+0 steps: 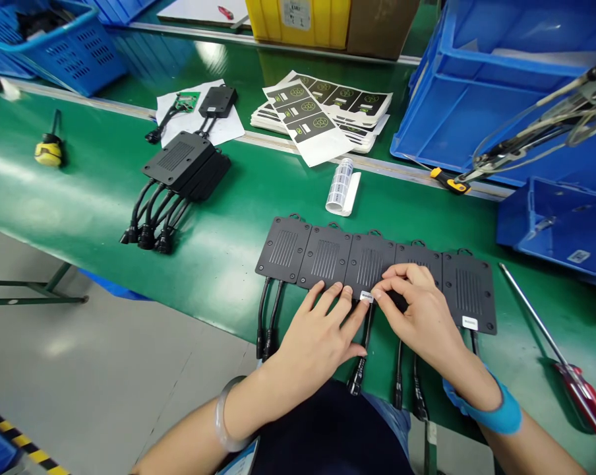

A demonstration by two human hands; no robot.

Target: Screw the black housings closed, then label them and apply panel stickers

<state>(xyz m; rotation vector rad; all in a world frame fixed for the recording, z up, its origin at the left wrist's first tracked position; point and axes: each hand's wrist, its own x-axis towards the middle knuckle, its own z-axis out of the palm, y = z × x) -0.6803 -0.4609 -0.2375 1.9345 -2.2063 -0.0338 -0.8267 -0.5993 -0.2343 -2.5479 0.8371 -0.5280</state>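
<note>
The label [366, 296] sits on the near edge of the middle box [370, 262], in a row of five laid edge to edge so each near edge faces you. Your left hand [322, 330] lies flat, fingers pressing beside the label; your right hand [419, 310] pinches its other end. A label roll [341, 187] lies further back on the tabletop [80, 198].
</note>
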